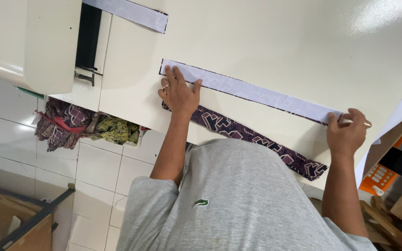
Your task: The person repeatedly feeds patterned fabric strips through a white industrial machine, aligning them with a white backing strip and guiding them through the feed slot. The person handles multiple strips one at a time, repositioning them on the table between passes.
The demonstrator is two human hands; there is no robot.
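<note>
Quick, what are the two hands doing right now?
Left hand: open, flat, pressing one end of the pale fabric strip.
Right hand: fingers pressing the strip's other end; grip cannot be told.

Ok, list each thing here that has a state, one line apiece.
White strip: flat on the table, held at both ends.
Patterned strip: flat, nearer the person, partly under the left hand.
Left hand: open, pressed flat on the strip's end.
Right hand: fingers bent, pinning the other end.
Second white strip: flat, coming out from the machine.
Cloth heap: bunched below the table.
</note>
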